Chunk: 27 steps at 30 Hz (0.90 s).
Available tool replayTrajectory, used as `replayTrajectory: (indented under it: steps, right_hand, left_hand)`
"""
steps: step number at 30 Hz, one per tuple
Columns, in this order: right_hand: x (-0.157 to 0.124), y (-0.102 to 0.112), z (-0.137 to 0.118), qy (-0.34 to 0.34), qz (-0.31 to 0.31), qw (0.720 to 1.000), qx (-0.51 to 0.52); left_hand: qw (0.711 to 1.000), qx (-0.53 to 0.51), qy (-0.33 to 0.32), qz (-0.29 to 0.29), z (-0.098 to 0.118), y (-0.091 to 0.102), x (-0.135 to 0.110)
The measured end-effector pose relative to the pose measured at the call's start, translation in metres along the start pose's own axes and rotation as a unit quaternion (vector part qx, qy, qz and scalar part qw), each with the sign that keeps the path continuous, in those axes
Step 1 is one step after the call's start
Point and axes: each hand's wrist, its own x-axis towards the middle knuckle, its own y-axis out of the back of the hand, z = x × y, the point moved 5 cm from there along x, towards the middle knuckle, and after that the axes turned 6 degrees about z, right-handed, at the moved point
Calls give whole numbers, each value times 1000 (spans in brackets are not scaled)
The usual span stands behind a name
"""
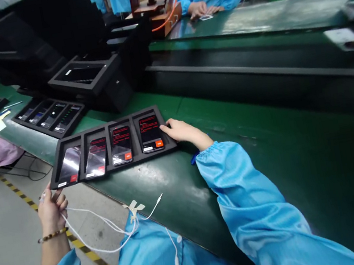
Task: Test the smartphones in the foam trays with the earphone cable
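Spanning the black phone tray (135, 139), we are gripping its near left corner with our left hand (50, 212) and its right end with our right hand (184, 131); its long axis is running between them, left end jutting past the green bench (180, 195).
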Motion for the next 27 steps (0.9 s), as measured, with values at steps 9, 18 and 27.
replayTrajectory:
  steps: [9, 18, 27]
  right_hand:
    - [-9, 28, 48, -35, 48, 997, 43]
    - [-71, 46, 108, -32, 255, 964, -74]
    - [-119, 21, 145, 74, 319, 940, -92]
  left_hand:
    - [995, 29, -55, -74, -12, -22, -16]
    - [969, 166, -168, -70, -15, -68, -26]
    - [956, 206, -198, -67, -10, -87, -16]
